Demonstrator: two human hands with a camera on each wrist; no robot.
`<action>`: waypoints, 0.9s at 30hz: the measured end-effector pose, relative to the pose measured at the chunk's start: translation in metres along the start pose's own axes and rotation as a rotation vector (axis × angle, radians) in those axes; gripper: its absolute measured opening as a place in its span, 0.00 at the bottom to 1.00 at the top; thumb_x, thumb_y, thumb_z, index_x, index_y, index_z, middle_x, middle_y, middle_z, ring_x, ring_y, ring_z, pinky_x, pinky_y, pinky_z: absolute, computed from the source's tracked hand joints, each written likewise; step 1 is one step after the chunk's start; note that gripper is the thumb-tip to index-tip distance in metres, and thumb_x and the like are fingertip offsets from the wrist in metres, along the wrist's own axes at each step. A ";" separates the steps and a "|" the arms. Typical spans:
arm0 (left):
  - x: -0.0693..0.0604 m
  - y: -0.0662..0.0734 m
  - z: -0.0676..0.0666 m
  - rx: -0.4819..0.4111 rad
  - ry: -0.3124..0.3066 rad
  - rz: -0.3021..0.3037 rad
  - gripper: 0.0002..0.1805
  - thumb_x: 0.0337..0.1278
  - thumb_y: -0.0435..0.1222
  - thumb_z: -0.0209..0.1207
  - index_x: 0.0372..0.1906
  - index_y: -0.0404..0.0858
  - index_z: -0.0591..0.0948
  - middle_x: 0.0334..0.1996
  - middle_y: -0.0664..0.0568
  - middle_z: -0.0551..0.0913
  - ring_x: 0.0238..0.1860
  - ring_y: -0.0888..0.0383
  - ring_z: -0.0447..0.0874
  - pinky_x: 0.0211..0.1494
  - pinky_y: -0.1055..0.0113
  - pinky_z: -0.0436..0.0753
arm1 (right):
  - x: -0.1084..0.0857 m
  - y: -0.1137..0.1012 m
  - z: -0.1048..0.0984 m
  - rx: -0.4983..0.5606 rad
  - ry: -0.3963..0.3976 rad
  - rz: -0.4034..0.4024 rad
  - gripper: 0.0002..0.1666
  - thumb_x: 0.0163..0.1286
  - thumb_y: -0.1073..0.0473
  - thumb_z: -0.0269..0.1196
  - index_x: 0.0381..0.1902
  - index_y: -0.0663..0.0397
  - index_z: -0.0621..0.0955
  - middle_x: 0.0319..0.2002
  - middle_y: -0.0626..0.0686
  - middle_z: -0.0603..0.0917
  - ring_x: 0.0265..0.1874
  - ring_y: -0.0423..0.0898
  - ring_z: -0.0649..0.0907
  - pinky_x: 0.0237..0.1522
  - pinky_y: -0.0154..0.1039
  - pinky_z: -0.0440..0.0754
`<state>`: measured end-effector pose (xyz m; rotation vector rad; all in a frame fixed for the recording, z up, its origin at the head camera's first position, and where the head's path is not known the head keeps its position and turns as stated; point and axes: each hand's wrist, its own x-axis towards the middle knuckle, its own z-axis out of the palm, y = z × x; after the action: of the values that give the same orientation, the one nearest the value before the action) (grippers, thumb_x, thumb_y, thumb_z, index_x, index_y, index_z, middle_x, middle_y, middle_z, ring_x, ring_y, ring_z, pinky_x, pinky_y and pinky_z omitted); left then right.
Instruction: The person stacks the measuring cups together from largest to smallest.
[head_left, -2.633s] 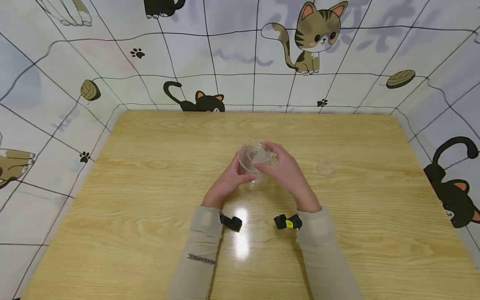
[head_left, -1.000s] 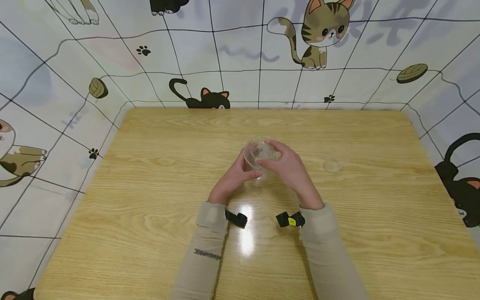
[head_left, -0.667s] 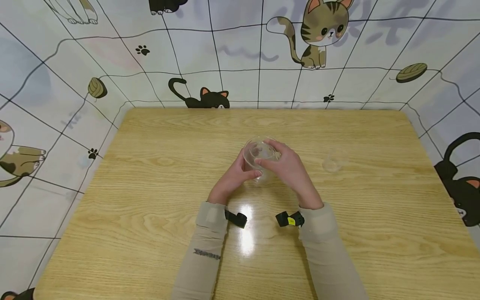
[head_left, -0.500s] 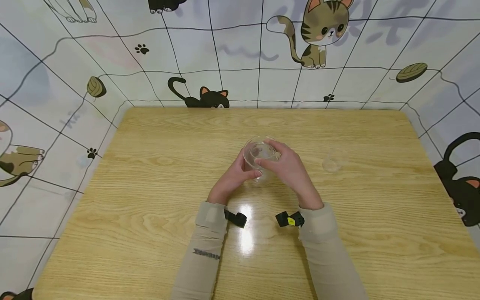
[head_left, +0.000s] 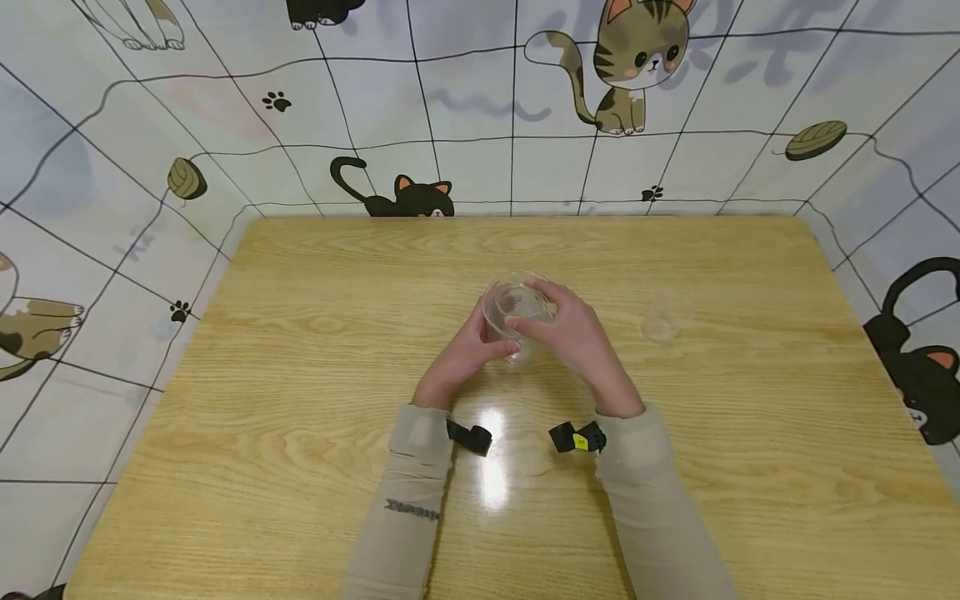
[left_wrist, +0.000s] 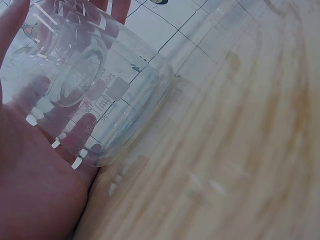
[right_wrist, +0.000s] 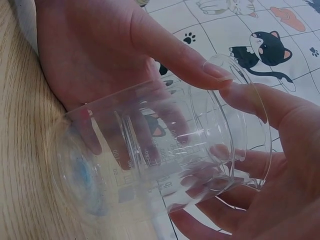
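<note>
A large clear glass beaker [head_left: 491,310] with printed volume marks stands on the table in the head view. A smaller clear beaker [right_wrist: 170,130] sits nested inside it. My left hand [head_left: 461,354] wraps the large beaker's side, its fingers visible through the glass [left_wrist: 120,110] in the left wrist view. My right hand [head_left: 576,337] reaches over the rim from the right. Its thumb and fingers [right_wrist: 245,97] pinch around the upper edge of the small beaker. Glare and overlapping glass blur exactly where the two rims meet.
Another small clear glass piece [head_left: 662,325], hard to make out, stands to the right on the wooden table [head_left: 300,400]. Cat-patterned panels [head_left: 472,108] enclose the table's back and sides. Black camera straps [head_left: 470,437] circle both wrists.
The view shifts slightly as the head moves. Both hands keep their hold on the nested beakers, and the beakers stay in place.
</note>
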<state>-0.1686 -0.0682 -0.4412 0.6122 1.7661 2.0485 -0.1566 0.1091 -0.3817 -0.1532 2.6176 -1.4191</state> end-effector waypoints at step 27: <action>-0.001 -0.001 -0.001 -0.020 -0.011 0.008 0.48 0.48 0.37 0.63 0.69 0.52 0.45 0.66 0.44 0.54 0.65 0.46 0.53 0.62 0.60 0.61 | 0.002 0.000 0.002 -0.041 0.000 -0.013 0.41 0.51 0.34 0.61 0.61 0.39 0.67 0.64 0.46 0.62 0.63 0.49 0.60 0.58 0.54 0.60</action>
<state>-0.1686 -0.0693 -0.4424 0.6243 1.7379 2.0617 -0.1578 0.1077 -0.3828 -0.1753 2.6515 -1.3707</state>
